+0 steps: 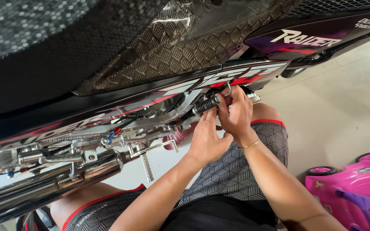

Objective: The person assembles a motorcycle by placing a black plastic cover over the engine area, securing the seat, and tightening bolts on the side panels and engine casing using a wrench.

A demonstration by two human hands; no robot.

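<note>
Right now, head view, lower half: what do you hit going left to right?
Chrome exhaust pipe → knurled metal kick lever → left hand → right hand on the black ribbed rubber footpeg → pink plastic toy car.

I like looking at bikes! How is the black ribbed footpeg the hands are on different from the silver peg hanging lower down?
The black footpeg is dark and thick; the silver peg is shiny and thin. The black footpeg slants upward under the side panel, while the silver peg points down toward the floor. The left hand and right hand are at the black footpeg; nothing touches the silver peg. Both have ridged surfaces.
</note>
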